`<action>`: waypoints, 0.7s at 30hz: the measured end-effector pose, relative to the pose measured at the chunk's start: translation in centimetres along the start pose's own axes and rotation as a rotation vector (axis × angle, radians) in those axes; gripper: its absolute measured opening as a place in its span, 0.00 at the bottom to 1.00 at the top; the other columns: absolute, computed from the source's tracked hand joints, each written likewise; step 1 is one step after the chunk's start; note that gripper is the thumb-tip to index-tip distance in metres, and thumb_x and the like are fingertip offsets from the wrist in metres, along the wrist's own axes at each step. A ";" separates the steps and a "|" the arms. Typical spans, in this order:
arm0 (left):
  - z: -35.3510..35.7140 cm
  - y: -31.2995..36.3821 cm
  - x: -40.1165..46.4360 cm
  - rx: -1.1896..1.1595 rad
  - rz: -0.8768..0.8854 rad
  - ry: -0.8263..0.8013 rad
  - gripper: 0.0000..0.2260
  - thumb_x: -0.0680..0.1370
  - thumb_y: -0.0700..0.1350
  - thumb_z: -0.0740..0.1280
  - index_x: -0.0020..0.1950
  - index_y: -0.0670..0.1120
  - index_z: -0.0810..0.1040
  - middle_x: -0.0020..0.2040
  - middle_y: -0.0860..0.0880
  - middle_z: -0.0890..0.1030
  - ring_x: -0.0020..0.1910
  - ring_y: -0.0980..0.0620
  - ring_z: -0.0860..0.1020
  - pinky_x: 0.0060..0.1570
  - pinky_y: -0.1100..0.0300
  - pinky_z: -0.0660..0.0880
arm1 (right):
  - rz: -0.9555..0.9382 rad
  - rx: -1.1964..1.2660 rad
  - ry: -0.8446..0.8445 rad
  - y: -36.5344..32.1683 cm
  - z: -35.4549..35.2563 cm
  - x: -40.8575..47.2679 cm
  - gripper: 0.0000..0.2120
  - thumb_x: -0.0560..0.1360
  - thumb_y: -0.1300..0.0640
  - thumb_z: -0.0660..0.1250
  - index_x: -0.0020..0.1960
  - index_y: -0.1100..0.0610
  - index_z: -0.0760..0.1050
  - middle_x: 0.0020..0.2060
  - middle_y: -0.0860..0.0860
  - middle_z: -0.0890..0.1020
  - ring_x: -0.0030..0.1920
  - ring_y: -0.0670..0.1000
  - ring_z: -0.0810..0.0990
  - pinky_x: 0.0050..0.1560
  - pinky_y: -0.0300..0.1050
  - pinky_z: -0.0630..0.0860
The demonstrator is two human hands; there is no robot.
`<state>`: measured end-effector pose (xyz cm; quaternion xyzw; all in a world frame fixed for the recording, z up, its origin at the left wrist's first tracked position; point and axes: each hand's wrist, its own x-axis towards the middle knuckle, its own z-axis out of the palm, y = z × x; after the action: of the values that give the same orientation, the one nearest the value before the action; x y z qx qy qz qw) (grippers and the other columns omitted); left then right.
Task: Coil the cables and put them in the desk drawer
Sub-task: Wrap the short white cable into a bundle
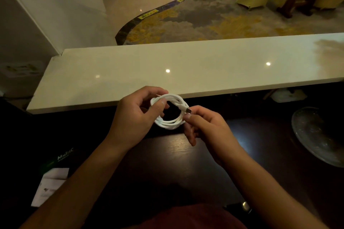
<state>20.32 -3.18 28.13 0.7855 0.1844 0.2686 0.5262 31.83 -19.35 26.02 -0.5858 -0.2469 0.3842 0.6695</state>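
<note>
A white cable point(168, 122) is wound into a small round coil of several loops, held in the air above the dark wooden desk point(186, 156). My left hand point(134, 115) pinches the coil's left side between thumb and fingers. My right hand point(202, 126) holds the cable near its free end, where a white plug with a metal tip point(186, 109) sticks out above my thumb. A metal knob point(245, 205) shows at the desk's near edge; no open drawer is in view.
A long pale stone ledge point(186, 65) runs across behind the desk. A clear glass plate point(320, 135) lies on the desk at the right. A dark box with green print and a white paper point(50, 184) lies at the lower left. Beyond the ledge are patterned floor and wooden furniture.
</note>
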 end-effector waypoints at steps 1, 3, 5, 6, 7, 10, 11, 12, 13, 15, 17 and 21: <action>-0.1 -0.2 -0.4 0.019 -0.010 -0.015 0.06 0.80 0.42 0.70 0.56 0.49 0.83 0.42 0.56 0.85 0.40 0.56 0.84 0.43 0.63 0.78 | 0.004 0.003 0.022 0.3 0.1 -0.3 0.09 0.75 0.56 0.68 0.47 0.63 0.78 0.27 0.54 0.75 0.24 0.51 0.70 0.30 0.43 0.69; -0.2 -0.9 -1.3 0.052 -0.042 -0.045 0.06 0.80 0.42 0.70 0.55 0.50 0.84 0.42 0.54 0.86 0.40 0.58 0.84 0.41 0.65 0.77 | 0.021 0.009 0.062 1.3 0.1 -0.9 0.11 0.76 0.56 0.69 0.47 0.66 0.78 0.26 0.53 0.73 0.24 0.50 0.67 0.29 0.43 0.67; -0.2 -1.5 -2.4 0.056 -0.094 -0.059 0.06 0.80 0.42 0.70 0.54 0.50 0.84 0.40 0.52 0.86 0.37 0.59 0.83 0.36 0.66 0.76 | 0.047 0.018 0.074 2.3 0.1 -1.5 0.11 0.77 0.55 0.70 0.47 0.65 0.79 0.25 0.52 0.72 0.25 0.50 0.67 0.29 0.44 0.66; -0.2 -1.7 -3.1 0.037 -0.129 -0.061 0.06 0.80 0.42 0.70 0.54 0.50 0.84 0.39 0.51 0.86 0.35 0.58 0.82 0.33 0.65 0.75 | 0.064 0.028 0.077 2.8 0.2 -1.8 0.11 0.76 0.54 0.71 0.48 0.63 0.80 0.26 0.52 0.72 0.26 0.49 0.67 0.29 0.44 0.66; -0.1 -2.0 -3.7 0.011 -0.164 -0.058 0.06 0.80 0.41 0.69 0.54 0.50 0.83 0.39 0.49 0.86 0.33 0.56 0.82 0.31 0.63 0.75 | 0.085 0.042 0.079 3.3 0.3 -2.2 0.11 0.76 0.53 0.71 0.49 0.61 0.81 0.27 0.51 0.73 0.27 0.50 0.68 0.30 0.44 0.67; 0.4 -2.5 -5.8 -0.037 -0.250 -0.003 0.06 0.80 0.40 0.69 0.54 0.48 0.83 0.38 0.47 0.85 0.29 0.50 0.81 0.25 0.57 0.75 | 0.142 0.065 0.066 4.6 0.6 -3.2 0.11 0.77 0.55 0.71 0.54 0.61 0.82 0.33 0.51 0.78 0.34 0.50 0.74 0.36 0.44 0.71; 0.5 -2.8 -6.4 -0.038 -0.267 0.020 0.06 0.80 0.40 0.69 0.54 0.48 0.83 0.38 0.46 0.85 0.28 0.50 0.80 0.25 0.56 0.75 | 0.150 0.032 0.056 4.9 0.6 -3.5 0.10 0.78 0.57 0.71 0.56 0.61 0.82 0.36 0.51 0.80 0.37 0.50 0.75 0.38 0.46 0.72; 0.7 -3.0 -7.1 -0.033 -0.280 0.043 0.06 0.80 0.40 0.69 0.54 0.49 0.83 0.39 0.47 0.86 0.28 0.50 0.81 0.25 0.56 0.75 | 0.150 -0.022 0.046 5.3 0.6 -3.8 0.09 0.78 0.58 0.71 0.57 0.59 0.82 0.38 0.51 0.82 0.40 0.50 0.77 0.39 0.47 0.72; 0.8 -3.2 -7.8 -0.027 -0.292 0.068 0.06 0.80 0.40 0.69 0.54 0.49 0.82 0.39 0.47 0.86 0.29 0.51 0.81 0.24 0.56 0.75 | 0.148 -0.078 0.026 5.6 0.5 -3.9 0.09 0.78 0.58 0.71 0.58 0.57 0.82 0.41 0.50 0.83 0.42 0.48 0.79 0.41 0.47 0.73; 1.1 -3.3 -9.4 -0.034 -0.337 0.122 0.07 0.80 0.39 0.69 0.53 0.50 0.82 0.39 0.47 0.86 0.30 0.52 0.82 0.24 0.57 0.76 | 0.164 -0.126 -0.046 6.3 0.5 -4.1 0.11 0.78 0.58 0.71 0.59 0.55 0.81 0.45 0.50 0.86 0.44 0.46 0.82 0.43 0.48 0.75; 1.0 -3.6 -11.0 -0.026 -0.383 0.156 0.06 0.80 0.39 0.69 0.54 0.49 0.82 0.39 0.47 0.86 0.30 0.52 0.82 0.24 0.57 0.77 | 0.208 -0.074 -0.122 7.0 1.0 -4.4 0.12 0.77 0.59 0.72 0.60 0.55 0.80 0.42 0.51 0.85 0.41 0.49 0.82 0.42 0.49 0.75; 0.0 -5.0 -14.9 0.001 -0.509 0.216 0.07 0.80 0.40 0.69 0.56 0.49 0.81 0.41 0.47 0.86 0.30 0.47 0.83 0.26 0.56 0.78 | 0.313 0.023 -0.164 9.9 2.9 -5.1 0.12 0.76 0.65 0.72 0.58 0.59 0.77 0.33 0.53 0.82 0.33 0.48 0.81 0.35 0.40 0.78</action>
<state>8.53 -9.84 20.07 0.6808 0.4310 0.2101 0.5537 24.34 -21.53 17.56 -0.5762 -0.2021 0.5330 0.5857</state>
